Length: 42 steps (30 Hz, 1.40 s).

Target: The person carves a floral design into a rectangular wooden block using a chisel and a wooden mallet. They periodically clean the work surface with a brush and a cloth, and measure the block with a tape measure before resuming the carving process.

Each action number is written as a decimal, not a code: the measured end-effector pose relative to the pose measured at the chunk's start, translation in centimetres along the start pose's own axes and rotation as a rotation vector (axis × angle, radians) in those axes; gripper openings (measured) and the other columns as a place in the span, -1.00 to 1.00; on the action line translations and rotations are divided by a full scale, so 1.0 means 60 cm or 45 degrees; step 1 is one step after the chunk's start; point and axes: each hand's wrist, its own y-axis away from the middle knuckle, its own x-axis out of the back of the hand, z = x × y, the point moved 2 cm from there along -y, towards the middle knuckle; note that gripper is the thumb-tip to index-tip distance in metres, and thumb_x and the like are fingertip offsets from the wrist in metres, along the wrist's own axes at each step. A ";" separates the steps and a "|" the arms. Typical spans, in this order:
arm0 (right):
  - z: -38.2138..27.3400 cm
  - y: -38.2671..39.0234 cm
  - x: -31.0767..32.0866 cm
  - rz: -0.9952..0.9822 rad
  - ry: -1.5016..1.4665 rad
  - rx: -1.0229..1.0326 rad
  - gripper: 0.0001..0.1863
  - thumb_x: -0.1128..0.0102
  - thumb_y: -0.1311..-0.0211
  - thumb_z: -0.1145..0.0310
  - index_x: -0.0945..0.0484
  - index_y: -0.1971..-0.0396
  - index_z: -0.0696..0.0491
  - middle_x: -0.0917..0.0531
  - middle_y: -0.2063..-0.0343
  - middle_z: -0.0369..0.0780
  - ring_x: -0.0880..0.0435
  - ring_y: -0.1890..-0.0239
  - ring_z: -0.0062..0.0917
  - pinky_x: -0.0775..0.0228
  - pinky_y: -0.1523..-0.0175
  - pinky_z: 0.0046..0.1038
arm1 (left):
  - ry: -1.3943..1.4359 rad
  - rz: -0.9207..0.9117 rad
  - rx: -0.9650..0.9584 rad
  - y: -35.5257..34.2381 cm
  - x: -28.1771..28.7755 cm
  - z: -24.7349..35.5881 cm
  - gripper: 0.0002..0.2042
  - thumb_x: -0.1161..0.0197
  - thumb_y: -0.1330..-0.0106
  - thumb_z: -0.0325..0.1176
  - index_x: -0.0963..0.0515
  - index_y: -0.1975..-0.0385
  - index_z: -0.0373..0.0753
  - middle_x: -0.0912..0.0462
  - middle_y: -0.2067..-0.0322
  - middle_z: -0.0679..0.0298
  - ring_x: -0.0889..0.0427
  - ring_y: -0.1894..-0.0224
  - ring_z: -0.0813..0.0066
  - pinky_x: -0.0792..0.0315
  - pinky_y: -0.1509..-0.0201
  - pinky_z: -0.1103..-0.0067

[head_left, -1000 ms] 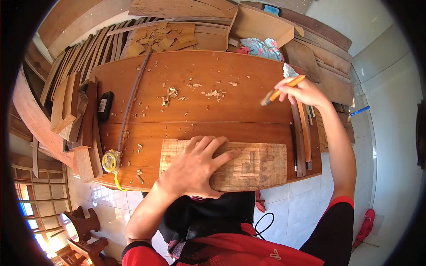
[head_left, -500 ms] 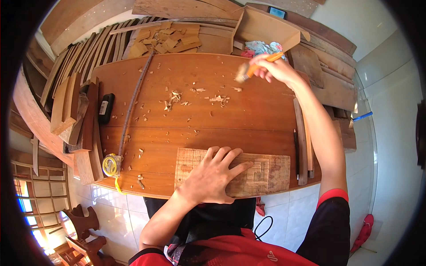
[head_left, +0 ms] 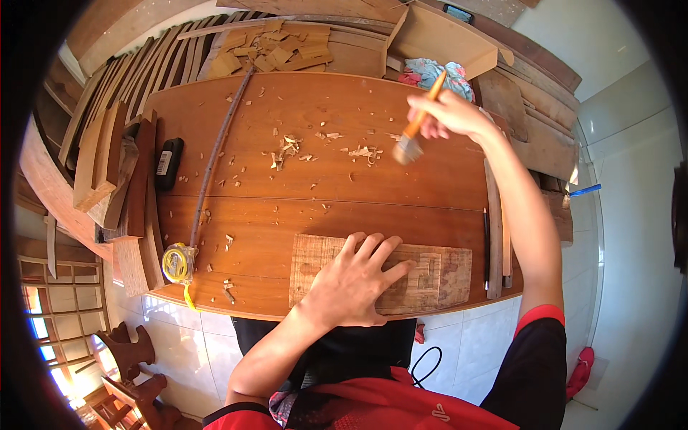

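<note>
A reddish-brown wooden tabletop [head_left: 358, 179] fills the middle of the frame, littered with pale wood chips [head_left: 290, 147], with white floor tiles [head_left: 473, 351] showing below its near edge. Stacked planks and offcuts [head_left: 100, 158] crowd the upper left, and a bundle of cloth [head_left: 430, 72] lies at the top centre right. A yellow tape measure [head_left: 177, 263] sits at the lower left edge of the table, a long thin dark strip [head_left: 215, 154] runs up from it, and a black rectangular object [head_left: 169, 163] lies further left.

The left hand [head_left: 355, 283] lies flat with fingers spread on a carved wooden panel [head_left: 437, 276] at the lower centre of the table, pressing it down. The right hand [head_left: 448, 115], in the upper right, is closed around the orange handle of a paintbrush [head_left: 416, 125], whose bristles point down at the tabletop just beside the chips.
</note>
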 end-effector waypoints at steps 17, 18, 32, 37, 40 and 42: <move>-0.069 -0.046 -0.093 0.061 0.139 0.045 -0.37 -0.18 -0.44 -0.22 -0.73 0.28 0.17 -0.68 0.68 -0.24 -0.62 0.69 -0.65 -0.41 0.58 -0.59 | -0.029 0.071 0.002 0.013 -0.007 -0.009 -0.12 -0.59 0.17 0.21 -0.53 -0.24 -0.02 -0.41 -0.29 0.07 -0.39 -0.31 0.07 -0.25 -0.43 0.18; -0.067 -0.064 -0.086 0.209 0.004 0.216 -0.40 -0.19 -0.46 -0.18 -0.73 0.23 0.17 -0.70 0.64 -0.24 -0.63 0.67 -0.66 -0.41 0.57 -0.59 | -0.021 0.079 -0.017 0.007 -0.009 -0.006 -0.12 -0.58 0.16 0.22 -0.53 -0.24 -0.02 -0.41 -0.29 0.06 -0.39 -0.31 0.07 -0.25 -0.43 0.18; -0.124 0.022 -0.160 -0.264 0.146 0.054 -0.36 -0.18 -0.45 -0.21 -0.75 0.35 0.18 -0.66 0.73 -0.25 -0.56 0.76 -0.65 -0.35 0.63 -0.60 | 0.023 0.047 -0.010 0.013 -0.005 -0.007 -0.12 -0.62 0.17 0.12 -0.55 -0.26 -0.07 -0.43 -0.28 0.06 -0.35 -0.34 0.07 -0.21 -0.47 0.21; -0.117 -0.112 -0.141 0.361 -0.222 0.453 -0.59 -0.10 -0.58 0.11 -0.68 -0.02 0.16 -0.78 0.37 -0.21 -0.70 0.50 -0.70 -0.44 0.52 -0.61 | -0.018 0.054 -0.051 0.004 -0.004 -0.005 -0.13 -0.61 0.15 0.16 -0.52 -0.25 -0.01 -0.42 -0.29 0.08 -0.38 -0.31 0.07 -0.24 -0.45 0.19; -0.126 -0.131 -0.126 0.489 -0.387 0.356 -0.59 -0.08 -0.59 0.13 -0.60 -0.15 0.13 -0.73 0.32 -0.23 -0.68 0.42 -0.70 -0.44 0.43 -0.65 | 0.011 0.069 -0.050 0.006 -0.008 -0.005 -0.13 -0.62 0.18 0.14 -0.52 -0.24 -0.02 -0.42 -0.29 0.09 -0.38 -0.32 0.07 -0.24 -0.46 0.19; -0.143 -0.100 -0.139 0.276 -0.395 0.407 -0.66 -0.11 -0.56 0.19 -0.60 -0.09 0.11 -0.72 0.38 -0.26 -0.68 0.47 -0.69 -0.44 0.47 -0.63 | 0.018 0.074 -0.021 0.012 -0.011 -0.012 -0.12 -0.62 0.19 0.14 -0.53 -0.24 -0.02 -0.42 -0.29 0.09 -0.38 -0.32 0.08 -0.23 -0.46 0.19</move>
